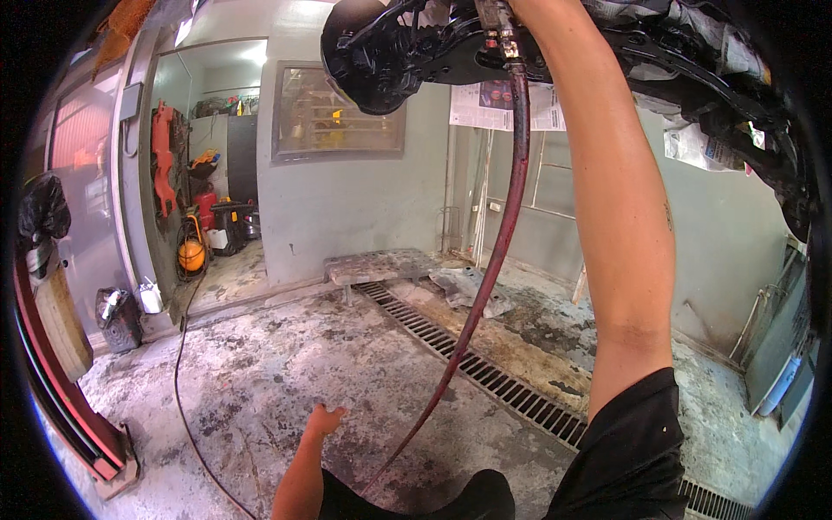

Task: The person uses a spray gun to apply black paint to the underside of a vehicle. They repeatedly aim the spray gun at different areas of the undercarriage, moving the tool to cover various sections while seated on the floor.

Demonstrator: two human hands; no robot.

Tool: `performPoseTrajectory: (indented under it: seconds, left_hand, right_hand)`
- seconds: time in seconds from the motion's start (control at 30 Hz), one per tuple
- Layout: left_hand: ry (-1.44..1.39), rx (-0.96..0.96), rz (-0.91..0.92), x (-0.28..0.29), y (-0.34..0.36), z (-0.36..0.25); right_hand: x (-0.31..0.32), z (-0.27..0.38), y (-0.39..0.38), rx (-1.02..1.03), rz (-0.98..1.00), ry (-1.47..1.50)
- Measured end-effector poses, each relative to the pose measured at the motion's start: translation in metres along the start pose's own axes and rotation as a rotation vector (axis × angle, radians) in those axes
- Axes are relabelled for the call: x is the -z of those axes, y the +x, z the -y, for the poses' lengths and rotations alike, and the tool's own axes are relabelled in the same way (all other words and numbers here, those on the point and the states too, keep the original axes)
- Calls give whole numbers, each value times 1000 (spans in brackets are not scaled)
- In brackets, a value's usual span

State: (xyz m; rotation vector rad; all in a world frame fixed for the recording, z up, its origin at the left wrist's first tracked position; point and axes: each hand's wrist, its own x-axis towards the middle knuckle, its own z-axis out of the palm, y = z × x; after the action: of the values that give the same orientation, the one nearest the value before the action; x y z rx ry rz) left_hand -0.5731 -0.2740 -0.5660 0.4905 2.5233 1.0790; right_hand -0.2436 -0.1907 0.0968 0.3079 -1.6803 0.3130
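Observation:
My right arm reaches up to the top edge, where my right hand point(525, 5) is mostly cut off. It grips the metal handle of what looks like a spray gun point(495, 19); the fingers and the gun's upper part are out of view. From the handle's fitting a dark red hose point(511, 204) hangs in a long curve to the floor by my legs. Close beside the gun is the glossy black vehicle underside point(442, 52), with a round wheel hub point(360, 56) at its left. Low over the floor, my left hand point(328, 420) is empty, fingers loosely apart.
Newspaper sheets point(698, 143) cover parts of the raised vehicle. A drain grate point(511, 386) crosses the stained floor near a low bench point(381, 264). A thin dark hose point(179, 373) lies at left, near a red lift post point(69, 390) and a black bag point(119, 321).

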Motion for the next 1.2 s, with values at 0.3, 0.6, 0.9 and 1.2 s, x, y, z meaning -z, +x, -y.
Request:
performPoseTrajectory:
  seconds: [0.3, 0.6, 0.9, 1.2]
  left_hand:
    - [-8, 32, 9, -1, 9, 9]
    - [17, -25, -7, 0, 5, 11]
    - [29, -62, -30, -2, 3, 16]
    - [51, -47, 24, -4, 3, 11]
  right_hand:
    - [-8, 3, 11, -17, -185, -288]
    - [-11, 7, -15, 14, -64, 94]
    - [-7, 12, -31, -72, 4, 175]
    - [-2, 10, -43, -128, 68, 193]
